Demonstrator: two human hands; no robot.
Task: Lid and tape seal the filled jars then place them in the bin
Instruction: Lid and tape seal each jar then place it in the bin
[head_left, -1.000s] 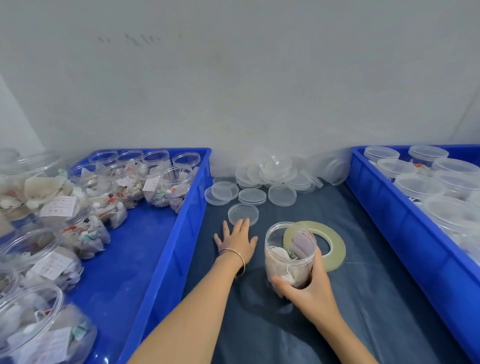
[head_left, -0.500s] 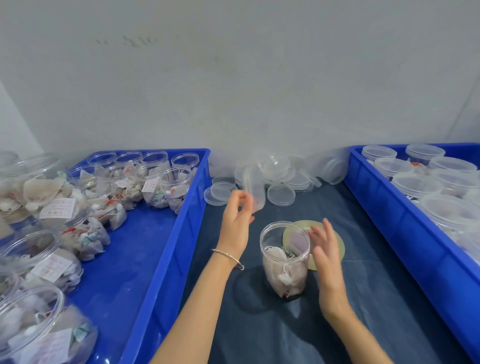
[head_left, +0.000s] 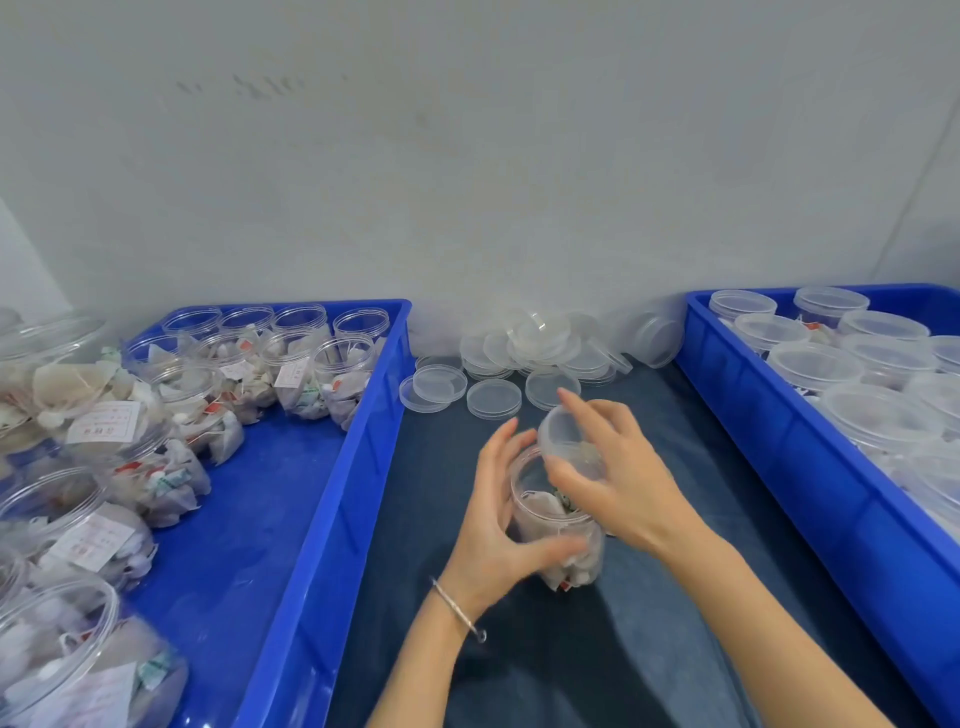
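a filled jar (head_left: 558, 525) stands upright on the dark worktop (head_left: 597, 670), its long axis vertical and its open mouth facing up, at roughly the centre of the scene between two blue bins. the left hand (head_left: 498, 525) wraps the jar's body from 9 o'clock, fingers (head_left: 506, 441) curled round the far side and thumb across the near wall, steadying it. the right hand (head_left: 613, 478) comes in from 3 o'clock and pinches a clear lid (head_left: 563, 434), which is tilted, its lower edge just at the jar's rim and its upper edge lifted toward 12 o'clock. the coming move turns on this relation: the lid sits directly above the mouth but is not level, so it apparently needs to be flattened onto the rim before it can be pressed or turned home; the right hand is the nearer to that job. loose lids (head_left: 540, 353) lie heaped at 12 o'clock against the wall, well apart from the jar. the left bin (head_left: 332, 467) at 9 o'clock holds open filled jars (head_left: 322, 374); the right bin (head_left: 779, 452) at 3 o'clock holds lidded jars (head_left: 810, 366). no tape roll can be made out; it may be hidden behind the hands. nothing stands between lid and mouth.
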